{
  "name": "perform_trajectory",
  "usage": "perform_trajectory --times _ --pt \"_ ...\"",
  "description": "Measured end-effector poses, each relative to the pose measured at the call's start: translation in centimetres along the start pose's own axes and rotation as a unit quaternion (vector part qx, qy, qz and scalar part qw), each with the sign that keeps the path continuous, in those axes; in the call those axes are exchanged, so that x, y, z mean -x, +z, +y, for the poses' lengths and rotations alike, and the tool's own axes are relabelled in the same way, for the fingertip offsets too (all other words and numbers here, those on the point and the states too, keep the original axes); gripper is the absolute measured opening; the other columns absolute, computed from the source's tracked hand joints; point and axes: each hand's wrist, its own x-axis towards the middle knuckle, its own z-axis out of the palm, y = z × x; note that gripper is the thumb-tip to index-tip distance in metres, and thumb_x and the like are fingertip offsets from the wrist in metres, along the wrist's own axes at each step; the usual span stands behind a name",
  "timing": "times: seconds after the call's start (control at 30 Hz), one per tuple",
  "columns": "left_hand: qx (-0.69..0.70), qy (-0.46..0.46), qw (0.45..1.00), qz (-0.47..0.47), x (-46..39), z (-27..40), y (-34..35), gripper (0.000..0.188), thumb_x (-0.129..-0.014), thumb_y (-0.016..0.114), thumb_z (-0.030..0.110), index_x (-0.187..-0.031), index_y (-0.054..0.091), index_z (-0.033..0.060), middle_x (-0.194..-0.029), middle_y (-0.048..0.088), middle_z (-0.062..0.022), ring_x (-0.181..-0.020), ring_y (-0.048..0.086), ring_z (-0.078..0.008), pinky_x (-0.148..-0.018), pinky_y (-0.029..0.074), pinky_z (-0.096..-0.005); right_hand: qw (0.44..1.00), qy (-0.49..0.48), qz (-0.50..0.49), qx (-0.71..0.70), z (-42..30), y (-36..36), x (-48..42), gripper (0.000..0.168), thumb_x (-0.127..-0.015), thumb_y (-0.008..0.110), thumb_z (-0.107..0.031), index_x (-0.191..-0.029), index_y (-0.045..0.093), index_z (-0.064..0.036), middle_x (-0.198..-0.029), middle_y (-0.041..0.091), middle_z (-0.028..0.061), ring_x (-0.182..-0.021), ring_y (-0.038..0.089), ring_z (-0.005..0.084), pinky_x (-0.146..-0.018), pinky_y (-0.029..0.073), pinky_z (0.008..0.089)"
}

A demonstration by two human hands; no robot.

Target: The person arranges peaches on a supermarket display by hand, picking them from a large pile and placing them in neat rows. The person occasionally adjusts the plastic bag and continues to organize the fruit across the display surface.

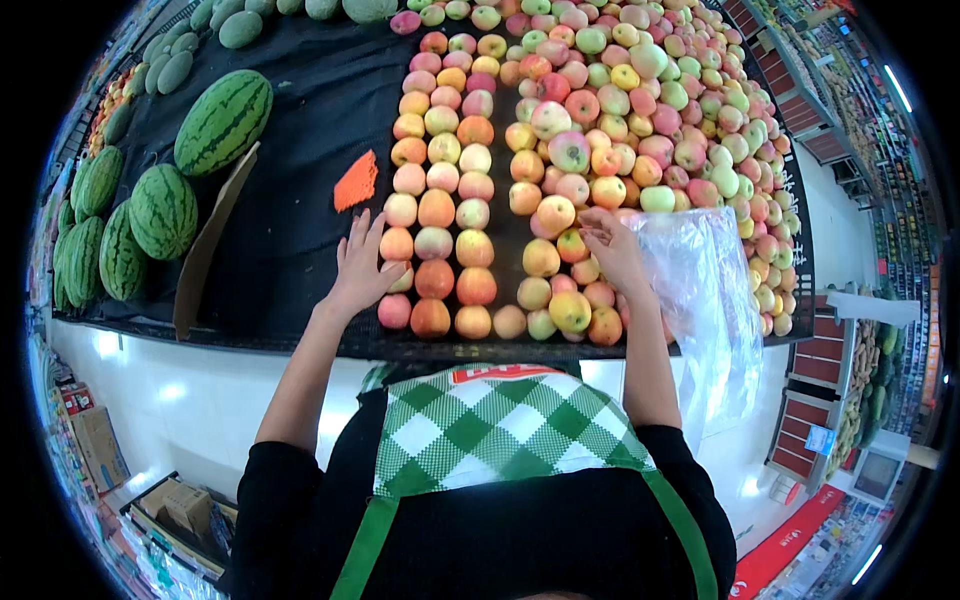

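Observation:
My left hand [361,262] rests against the outer left row of apples [396,244], fingers spread and holding nothing; its thumb lies over one apple. Three neat rows of apples run away from me, the middle row [434,244] and right row [475,248] beside it. My right hand [616,247] hovers over or touches the loose apple pile [600,195], fingers slightly bent, near a yellow-red apple [572,245]. Nothing shows in its grasp. A clear plastic bag [701,277] lies over the pile and hangs past the front edge, beside my right forearm.
An orange foam net [355,182] lies on the black cloth [300,112] left of the rows. Farther left, a cardboard strip [214,240] stands beside several watermelons [163,210]. Green melons [241,29] sit at the back. The black stand's front edge [465,350] is before me.

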Motion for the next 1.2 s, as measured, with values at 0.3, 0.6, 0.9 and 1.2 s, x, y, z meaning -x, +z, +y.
perform_trajectory --times 0.3,0.6,0.9,1.2 --pt "-0.066 0.036 0.995 -0.068 4.1 -1.1 3.9 0.087 -0.080 0.071 0.033 -0.153 0.028 0.0140 -0.159 0.021 -0.0230 -0.148 0.018 -0.0392 -0.116 0.020 -0.0600 0.995 0.046 0.018 0.088 1.4 1.2 6.7 0.037 -0.086 0.068 -0.014 -0.119 0.064 0.001 -0.105 0.070 0.0160 -0.094 0.068 0.0230 -0.083 0.054 0.0321" --pt "-0.020 0.033 0.981 -0.192 2.4 -2.3 4.6 0.078 -0.079 0.069 0.031 -0.149 0.040 0.0140 -0.161 0.015 -0.0246 -0.141 0.036 -0.0393 -0.115 0.035 -0.0374 0.938 0.045 -0.102 0.329 2.3 1.8 9.5 0.068 -0.070 0.078 -0.030 -0.131 0.055 -0.012 -0.111 0.066 0.0201 -0.106 0.063 0.0366 -0.089 0.052 0.0449" --pt "0.111 0.155 0.982 -0.006 2.2 -1.1 3.6 0.047 -0.082 0.068 0.013 -0.127 0.058 0.0056 -0.131 0.055 -0.0151 -0.113 0.059 -0.0348 -0.095 0.049 -0.0396 0.980 0.131 -0.076 0.130 0.1 2.7 7.9 0.073 -0.069 0.081 -0.034 -0.129 0.054 -0.004 -0.121 0.063 0.0179 -0.112 0.062 0.0299 -0.090 0.051 0.0397" --pt "0.299 0.114 0.947 0.014 2.0 1.4 1.5 0.029 -0.098 0.055 0.017 -0.119 0.064 -0.0008 -0.102 0.072 -0.0167 -0.092 0.070 -0.0219 -0.082 0.053 -0.0309 0.868 0.252 -0.266 -0.336 -5.8 11.8 4.0 0.050 -0.100 0.047 -0.052 -0.121 0.057 -0.008 -0.095 0.070 0.0063 -0.080 0.067 0.0156 -0.063 0.049 0.0264"
